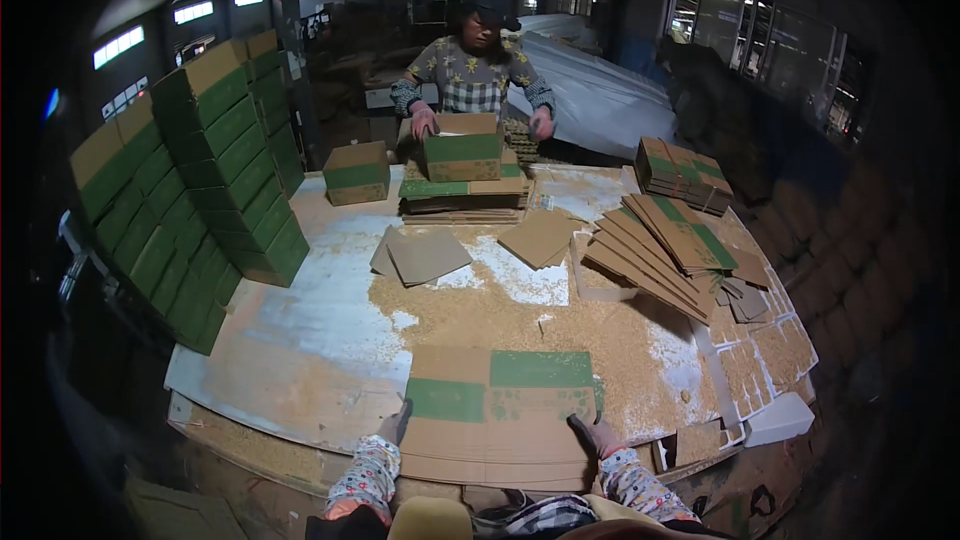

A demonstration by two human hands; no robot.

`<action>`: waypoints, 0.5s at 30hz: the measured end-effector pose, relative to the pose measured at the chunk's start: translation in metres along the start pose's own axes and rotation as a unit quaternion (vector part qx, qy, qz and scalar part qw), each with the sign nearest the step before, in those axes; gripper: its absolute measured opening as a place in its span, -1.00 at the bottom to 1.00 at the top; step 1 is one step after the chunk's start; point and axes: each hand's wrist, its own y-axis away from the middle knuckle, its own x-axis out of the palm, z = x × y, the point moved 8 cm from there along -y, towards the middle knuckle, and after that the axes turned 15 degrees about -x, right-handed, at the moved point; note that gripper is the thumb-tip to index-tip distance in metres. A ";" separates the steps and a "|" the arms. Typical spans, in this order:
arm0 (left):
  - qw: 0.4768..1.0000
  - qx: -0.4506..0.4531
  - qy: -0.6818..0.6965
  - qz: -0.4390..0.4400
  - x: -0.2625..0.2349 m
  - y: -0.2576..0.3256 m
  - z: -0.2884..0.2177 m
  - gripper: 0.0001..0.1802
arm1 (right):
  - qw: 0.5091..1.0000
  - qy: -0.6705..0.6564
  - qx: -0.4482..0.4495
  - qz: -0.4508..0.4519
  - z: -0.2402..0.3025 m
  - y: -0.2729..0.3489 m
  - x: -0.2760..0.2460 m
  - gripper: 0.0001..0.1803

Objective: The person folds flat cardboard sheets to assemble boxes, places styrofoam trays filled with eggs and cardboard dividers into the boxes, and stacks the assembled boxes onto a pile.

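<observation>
A stack of flat brown cardboard box blanks with green bands [497, 410] lies at the near edge of the worktable [300, 340]. My left hand [393, 427] rests against the stack's left edge. My right hand [597, 433] touches its right edge, fingers apart. Neither hand visibly grips anything. Across the table another person [473, 70] holds a folded brown and green box [460, 150] with both hands on top of a pile of flat blanks [465, 200].
Tall stacks of finished green and brown boxes [200, 180] stand at the left. One finished box [357, 173] sits at the far left of the table. Fanned flat blanks [665, 245] and loose cardboard sheets [425, 255] lie at the right and centre. Sawdust-like grit covers the tabletop.
</observation>
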 end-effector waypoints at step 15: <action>0.979 -0.005 -0.201 -0.033 0.149 0.192 -0.079 0.18 | 0.980 0.114 0.015 0.163 0.087 0.028 -0.190 -0.53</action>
